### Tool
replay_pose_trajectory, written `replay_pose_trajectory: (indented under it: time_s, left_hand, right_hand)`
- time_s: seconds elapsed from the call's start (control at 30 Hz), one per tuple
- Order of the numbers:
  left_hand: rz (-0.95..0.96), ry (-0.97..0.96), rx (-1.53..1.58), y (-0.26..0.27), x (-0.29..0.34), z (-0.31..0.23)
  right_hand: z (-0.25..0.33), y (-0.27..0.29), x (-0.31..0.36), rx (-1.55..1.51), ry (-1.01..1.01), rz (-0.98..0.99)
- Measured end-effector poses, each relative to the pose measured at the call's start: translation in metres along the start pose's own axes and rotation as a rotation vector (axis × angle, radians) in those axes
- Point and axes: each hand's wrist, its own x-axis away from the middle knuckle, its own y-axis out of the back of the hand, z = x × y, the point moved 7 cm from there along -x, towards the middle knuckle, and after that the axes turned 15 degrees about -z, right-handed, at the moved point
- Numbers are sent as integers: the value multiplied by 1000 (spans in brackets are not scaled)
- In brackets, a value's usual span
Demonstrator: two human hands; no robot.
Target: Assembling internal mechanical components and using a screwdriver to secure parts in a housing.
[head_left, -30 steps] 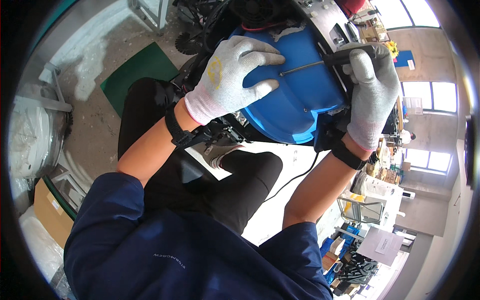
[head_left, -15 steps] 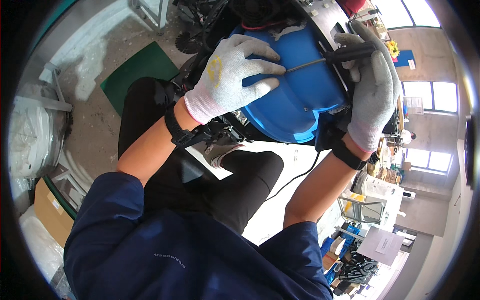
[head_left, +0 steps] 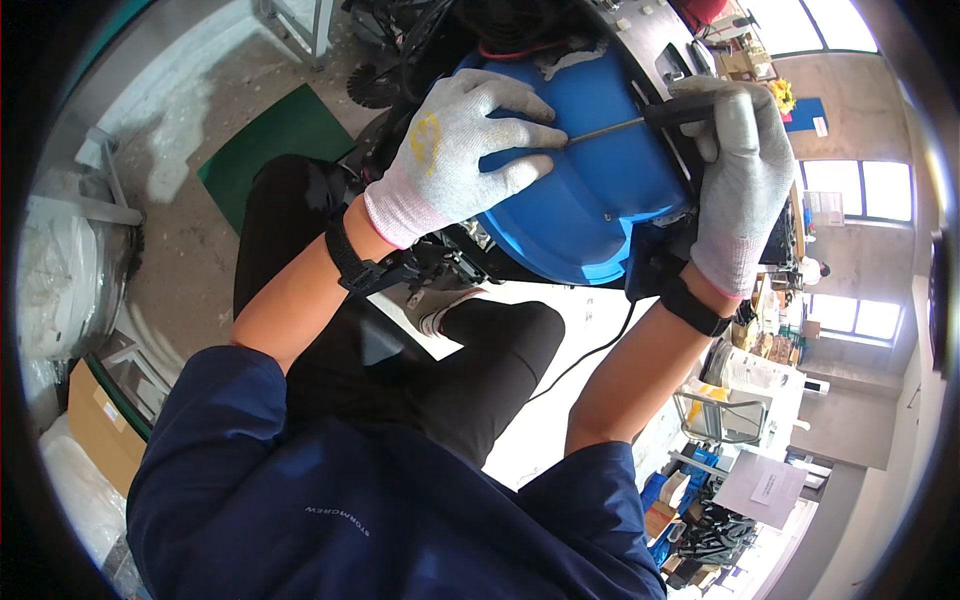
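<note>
My right hand (head_left: 745, 175), in a light grey work glove, is closed around the dark handle of a screwdriver (head_left: 607, 131). Its thin metal shaft points left across a curved blue plastic housing (head_left: 555, 225). The shaft's end meets the fingertips of my left hand (head_left: 450, 150), which is gloved too. That hand rests on the housing's left side with its fingers stretched and apart. Those fingertips hide the screwdriver's tip, so any screw there cannot be seen.
Dark machine parts and cables (head_left: 430, 40) lie behind the housing, beside a metal plate (head_left: 650, 40). A green mat (head_left: 270, 150) is on the floor at left. A thin black cable (head_left: 590, 355) hangs below the housing. A cardboard box (head_left: 105, 425) stands at lower left.
The fingers of my right hand have curled more closely over the screwdriver handle. My left hand stays in nearly the same place on the housing.
</note>
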Motion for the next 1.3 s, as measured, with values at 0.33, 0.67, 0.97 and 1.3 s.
replay_pose_trajectory:
  time_s: [0.33,0.67,0.97,1.3]
  left_hand:
    - [11,30,10,-1,-2,2]
    - [-6,14,12,0,-1,1]
    - [-10,8,24,-1,-2,2]
    - [-19,-12,23,-1,-1,2]
  right_hand:
    - [9,-4,-3,-191,90,196]
    - [11,-6,6,-80,31,75]
    - [8,-6,0,-45,64,64]
    - [-2,-6,-7,-317,59,201]
